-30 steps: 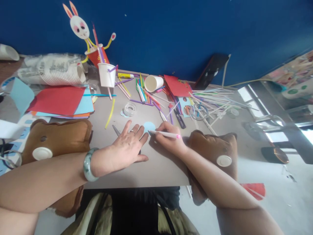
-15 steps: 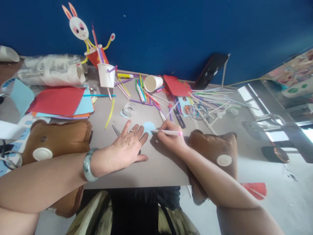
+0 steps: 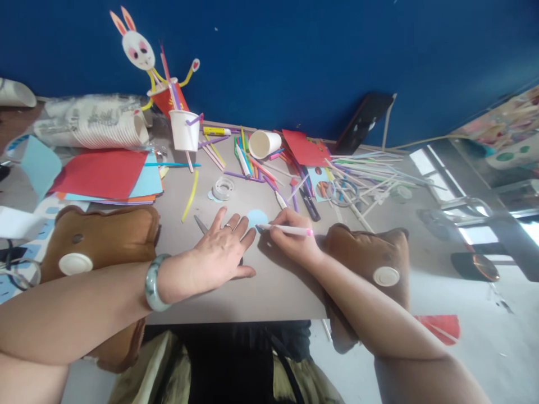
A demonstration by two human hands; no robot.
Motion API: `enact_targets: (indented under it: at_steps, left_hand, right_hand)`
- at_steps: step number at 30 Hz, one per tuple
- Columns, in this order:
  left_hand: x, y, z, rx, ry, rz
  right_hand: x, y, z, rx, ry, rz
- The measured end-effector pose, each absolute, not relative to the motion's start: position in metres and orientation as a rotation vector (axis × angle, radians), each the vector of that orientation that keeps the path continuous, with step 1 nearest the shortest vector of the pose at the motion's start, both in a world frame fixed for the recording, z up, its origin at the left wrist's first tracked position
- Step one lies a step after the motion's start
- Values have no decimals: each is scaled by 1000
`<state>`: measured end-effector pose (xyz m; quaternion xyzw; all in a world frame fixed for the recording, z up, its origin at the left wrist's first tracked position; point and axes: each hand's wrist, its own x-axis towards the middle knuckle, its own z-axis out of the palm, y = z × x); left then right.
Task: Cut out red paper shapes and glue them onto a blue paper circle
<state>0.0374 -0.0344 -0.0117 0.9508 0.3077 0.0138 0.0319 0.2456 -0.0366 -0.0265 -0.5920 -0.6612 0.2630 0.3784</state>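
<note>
A light blue paper circle [image 3: 257, 219] lies on the table in front of me, its left edge partly covered by fingers. My right hand [image 3: 293, 235] grips a white marker with a pink end [image 3: 297, 230], and the marker's dark tip is at the circle's lower part. Spread flat, my left hand [image 3: 221, 247] rests with its fingertips by the circle. Under that hand is a pair of scissors; one grey blade [image 3: 200, 224] pokes out, and the rest is mostly hidden. A roll of clear tape [image 3: 223, 189] sits just beyond.
Markers [image 3: 242, 161], a paper cup [image 3: 264, 145] and many straws [image 3: 370, 171] lie along the back. A rabbit figure [image 3: 138, 50] stands behind a white cup [image 3: 185, 130]. Red paper [image 3: 101, 174] tops a stack at left. Brown cushions [image 3: 101, 230] flank the table.
The marker's tip has shifted slightly left across the lower part of the blue circle with my right hand. My left hand stays in place.
</note>
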Motion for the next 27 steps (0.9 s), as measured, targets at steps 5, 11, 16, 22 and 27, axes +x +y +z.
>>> enact_targets:
  at_steps: [5, 11, 16, 22, 27]
  left_hand:
    - [37, -35, -12, 2924, 947, 52]
    - [37, -34, -13, 2921, 934, 53]
    - [37, -34, -11, 2909, 939, 41]
    - [38, -35, -9, 2916, 950, 30]
    - [38, -35, -10, 2925, 955, 30]
  right_hand:
    - [246, -37, -27, -1534, -1706, 709]
    - [246, -35, -24, -1568, -1714, 678]
    - [247, -34, -23, -1579, -1671, 668]
    - [248, -34, -25, -1586, -1638, 668]
    - [247, -36, -26, -1536, -1664, 694]
